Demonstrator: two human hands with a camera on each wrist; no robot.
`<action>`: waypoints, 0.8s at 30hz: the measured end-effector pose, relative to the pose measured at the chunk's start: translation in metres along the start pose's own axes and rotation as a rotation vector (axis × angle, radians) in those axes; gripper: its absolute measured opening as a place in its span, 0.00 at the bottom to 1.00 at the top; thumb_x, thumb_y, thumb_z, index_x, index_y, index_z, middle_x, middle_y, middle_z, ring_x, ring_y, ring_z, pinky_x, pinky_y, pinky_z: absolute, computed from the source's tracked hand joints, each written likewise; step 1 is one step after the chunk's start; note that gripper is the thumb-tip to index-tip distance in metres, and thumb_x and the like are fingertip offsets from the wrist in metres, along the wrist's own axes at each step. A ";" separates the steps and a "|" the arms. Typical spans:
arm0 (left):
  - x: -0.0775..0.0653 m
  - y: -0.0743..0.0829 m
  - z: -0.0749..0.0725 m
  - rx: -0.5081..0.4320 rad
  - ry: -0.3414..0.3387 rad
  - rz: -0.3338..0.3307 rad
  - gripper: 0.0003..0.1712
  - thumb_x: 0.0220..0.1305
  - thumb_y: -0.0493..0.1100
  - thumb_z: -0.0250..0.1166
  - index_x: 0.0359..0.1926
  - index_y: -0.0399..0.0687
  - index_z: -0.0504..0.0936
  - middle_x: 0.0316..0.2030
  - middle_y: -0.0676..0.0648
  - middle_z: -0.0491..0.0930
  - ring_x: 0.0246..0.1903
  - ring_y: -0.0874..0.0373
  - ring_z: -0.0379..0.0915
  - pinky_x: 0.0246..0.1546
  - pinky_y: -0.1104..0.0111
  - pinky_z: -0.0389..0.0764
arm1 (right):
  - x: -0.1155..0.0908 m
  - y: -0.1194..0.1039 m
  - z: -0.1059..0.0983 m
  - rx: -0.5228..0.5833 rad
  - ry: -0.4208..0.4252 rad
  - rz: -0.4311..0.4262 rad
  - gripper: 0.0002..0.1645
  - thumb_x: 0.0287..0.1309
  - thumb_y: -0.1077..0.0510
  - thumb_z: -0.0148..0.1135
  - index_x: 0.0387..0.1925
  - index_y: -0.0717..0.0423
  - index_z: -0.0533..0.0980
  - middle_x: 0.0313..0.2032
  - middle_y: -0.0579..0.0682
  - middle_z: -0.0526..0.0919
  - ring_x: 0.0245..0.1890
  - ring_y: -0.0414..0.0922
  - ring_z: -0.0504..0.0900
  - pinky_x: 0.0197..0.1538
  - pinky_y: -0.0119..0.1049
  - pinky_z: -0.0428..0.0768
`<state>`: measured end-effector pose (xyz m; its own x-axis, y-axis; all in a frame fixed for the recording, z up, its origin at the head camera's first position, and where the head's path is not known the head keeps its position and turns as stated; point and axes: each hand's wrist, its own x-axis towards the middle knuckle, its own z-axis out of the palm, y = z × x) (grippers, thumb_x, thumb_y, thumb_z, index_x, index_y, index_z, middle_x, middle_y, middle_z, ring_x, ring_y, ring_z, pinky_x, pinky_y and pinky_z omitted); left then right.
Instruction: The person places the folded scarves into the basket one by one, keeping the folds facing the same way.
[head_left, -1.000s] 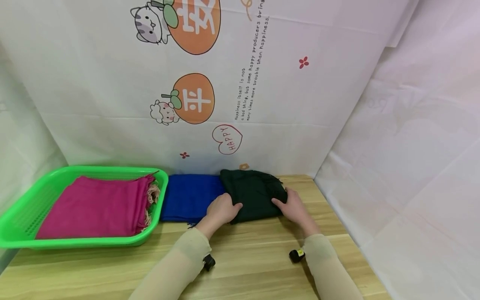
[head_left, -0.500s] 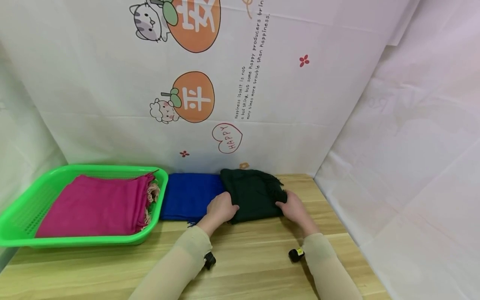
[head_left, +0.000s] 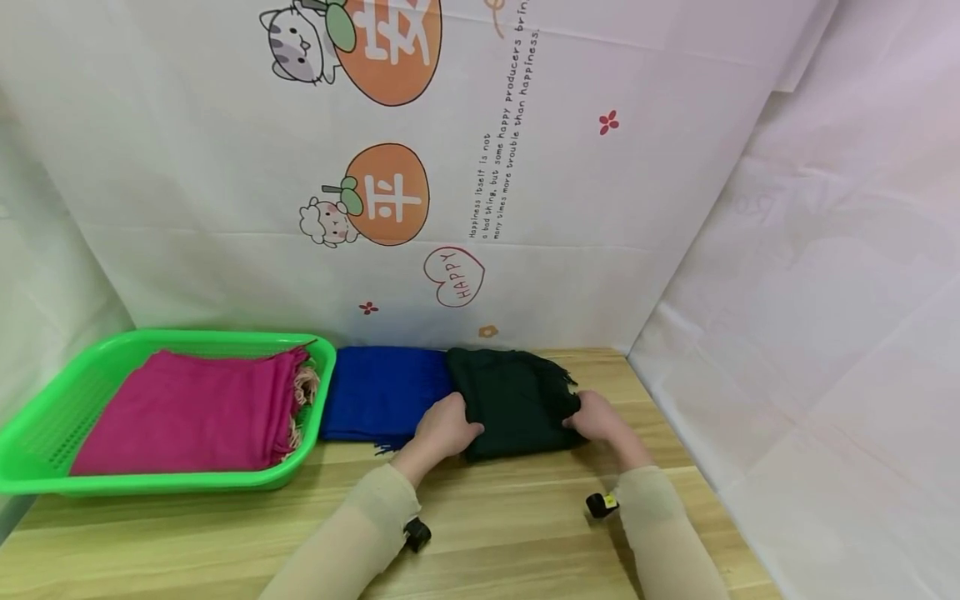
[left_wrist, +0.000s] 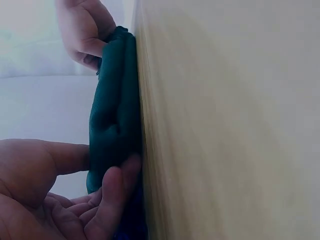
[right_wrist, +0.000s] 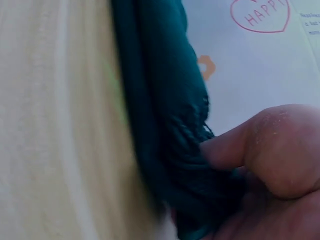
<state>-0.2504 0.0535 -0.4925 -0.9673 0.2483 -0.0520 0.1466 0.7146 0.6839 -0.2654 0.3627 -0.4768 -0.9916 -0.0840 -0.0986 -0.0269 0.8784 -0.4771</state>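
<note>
Desk (head_left: 510, 533), basket (head_left: 187, 483) at left, pink cloth (head_left: 195, 412) inside, folded green cloth (head_left: 517, 408) at right rear, blue cloth (head_left: 382, 392) between it and basket, left hand (head_left: 447, 426) pinching green cloth's left edge, right hand (head_left: 597, 417) gripping its fringed right edge.

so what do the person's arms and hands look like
The left sleeve and right sleeve are pale beige. The left wrist camera and right wrist camera are black, the latter with a yellow label. Left hand and right hand are ungloved.
</note>
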 end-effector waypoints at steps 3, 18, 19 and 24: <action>-0.001 -0.003 0.002 -0.007 -0.026 0.014 0.31 0.74 0.47 0.77 0.67 0.31 0.79 0.60 0.34 0.84 0.48 0.42 0.85 0.49 0.49 0.88 | -0.003 0.000 -0.006 -0.051 -0.042 -0.022 0.31 0.61 0.64 0.75 0.58 0.83 0.76 0.55 0.76 0.85 0.60 0.71 0.83 0.68 0.64 0.79; 0.006 -0.007 0.008 -0.102 -0.036 -0.027 0.18 0.76 0.51 0.74 0.45 0.40 0.82 0.33 0.44 0.79 0.27 0.50 0.78 0.30 0.57 0.78 | -0.001 -0.008 0.006 0.010 0.018 0.024 0.50 0.85 0.35 0.56 0.76 0.80 0.67 0.71 0.79 0.74 0.72 0.74 0.74 0.73 0.68 0.74; 0.008 -0.006 0.008 -0.113 -0.031 -0.027 0.19 0.75 0.51 0.74 0.44 0.40 0.82 0.34 0.43 0.79 0.29 0.50 0.77 0.31 0.57 0.78 | 0.000 -0.009 0.009 0.003 0.036 0.023 0.50 0.84 0.34 0.56 0.76 0.79 0.67 0.71 0.79 0.74 0.72 0.74 0.75 0.73 0.68 0.74; 0.010 -0.003 0.008 -0.182 -0.022 -0.021 0.20 0.77 0.52 0.72 0.45 0.37 0.82 0.35 0.43 0.78 0.29 0.50 0.76 0.31 0.58 0.77 | 0.001 -0.015 0.019 -0.025 0.092 0.023 0.51 0.81 0.35 0.62 0.75 0.78 0.69 0.69 0.80 0.75 0.71 0.75 0.75 0.73 0.68 0.74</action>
<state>-0.2590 0.0585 -0.5010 -0.9646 0.2504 -0.0826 0.0844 0.5900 0.8030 -0.2638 0.3409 -0.4861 -0.9994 -0.0215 -0.0279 -0.0065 0.8914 -0.4533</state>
